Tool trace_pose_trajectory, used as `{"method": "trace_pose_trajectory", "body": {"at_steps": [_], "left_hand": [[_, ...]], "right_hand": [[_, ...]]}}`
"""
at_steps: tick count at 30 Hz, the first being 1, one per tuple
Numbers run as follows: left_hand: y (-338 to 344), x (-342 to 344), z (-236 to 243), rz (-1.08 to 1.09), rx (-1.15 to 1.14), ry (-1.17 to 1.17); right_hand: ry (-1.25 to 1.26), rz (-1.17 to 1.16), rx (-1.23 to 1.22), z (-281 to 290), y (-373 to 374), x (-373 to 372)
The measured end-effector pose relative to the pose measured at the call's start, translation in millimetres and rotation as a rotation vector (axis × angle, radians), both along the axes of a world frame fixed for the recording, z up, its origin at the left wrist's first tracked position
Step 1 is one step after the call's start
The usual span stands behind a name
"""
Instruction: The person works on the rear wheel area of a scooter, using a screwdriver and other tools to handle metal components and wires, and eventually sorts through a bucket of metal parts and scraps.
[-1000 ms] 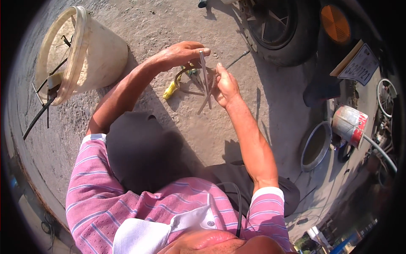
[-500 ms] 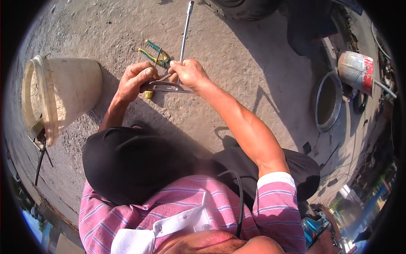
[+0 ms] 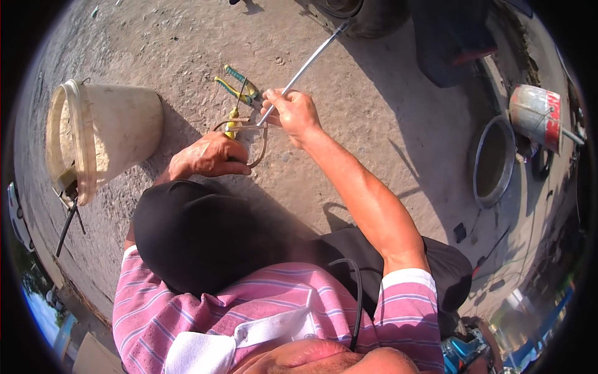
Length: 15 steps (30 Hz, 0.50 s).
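Note:
Low over the ground, my left hand [image 3: 208,156] is closed on a brown curved piece of metal [image 3: 261,149], bent like a bracket, just beyond my left knee. My right hand [image 3: 291,115] grips a long silver rod [image 3: 314,55], which slants up to the right, its lower end at the bracket. Just past my left hand a yellow-handled tool [image 3: 233,121], perhaps a screwdriver, is partly hidden behind the metal pieces. Two-tone green and yellow pliers [image 3: 249,90] lie on the concrete beyond them.
A dirty white bucket [image 3: 121,124] lies at left with rods at its mouth. A vehicle's wheel [image 3: 380,19] is at the top. At right are a round basin [image 3: 478,165] of murky liquid and a red and white can [image 3: 529,115] with a pipe.
The silver rod now leans further right. My left hand has moved down toward me along the bracket. The view has shifted since one second ago, with the bucket and wheel appearing elsewhere.

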<state>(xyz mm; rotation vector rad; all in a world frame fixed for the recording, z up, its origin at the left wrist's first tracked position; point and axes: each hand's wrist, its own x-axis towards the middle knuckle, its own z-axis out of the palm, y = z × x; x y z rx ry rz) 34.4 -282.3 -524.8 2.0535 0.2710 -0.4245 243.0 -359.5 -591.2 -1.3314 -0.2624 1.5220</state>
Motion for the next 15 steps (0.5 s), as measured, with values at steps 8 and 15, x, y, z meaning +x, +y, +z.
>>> {"method": "trace_pose_trajectory", "body": {"at_steps": [8,15], "left_hand": [[-15.2,-12.0,-20.4,-0.057,0.141,0.063],[14.2,-79.3,-31.4,0.663,-0.75,-0.203]], "right_hand": [[0.175,0.196,0.157,9.0,2.6,-6.9],[0.403,0.127,0.179,18.0,10.0,13.9]]}}
